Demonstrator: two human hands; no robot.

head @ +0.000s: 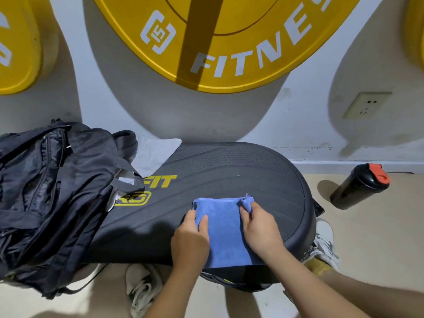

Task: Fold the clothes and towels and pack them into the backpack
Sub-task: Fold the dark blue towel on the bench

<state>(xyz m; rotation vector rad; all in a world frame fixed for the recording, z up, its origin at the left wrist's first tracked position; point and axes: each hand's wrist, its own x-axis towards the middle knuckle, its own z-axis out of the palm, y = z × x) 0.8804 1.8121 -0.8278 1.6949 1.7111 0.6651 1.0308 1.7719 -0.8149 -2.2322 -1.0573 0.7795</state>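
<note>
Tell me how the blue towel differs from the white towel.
The blue towel lies near the front of the platform; the white towel lies at its back, beside the backpack. The left hand and right hand hold the blue towel; no hand touches the white towel. Both rest on the platform.

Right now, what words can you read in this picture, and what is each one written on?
"FITNE": white letters on the big yellow disc on the wall; the rest is cut off.
"FIT": yellow letters on the dark platform; the backpack hides the start.
"RO": in a yellow outline just below "FIT", with its start hidden too.
White logo beside "FITNE": I cannot read it for sure.
Left yellow disc: white marks, cut off and unreadable.
</note>
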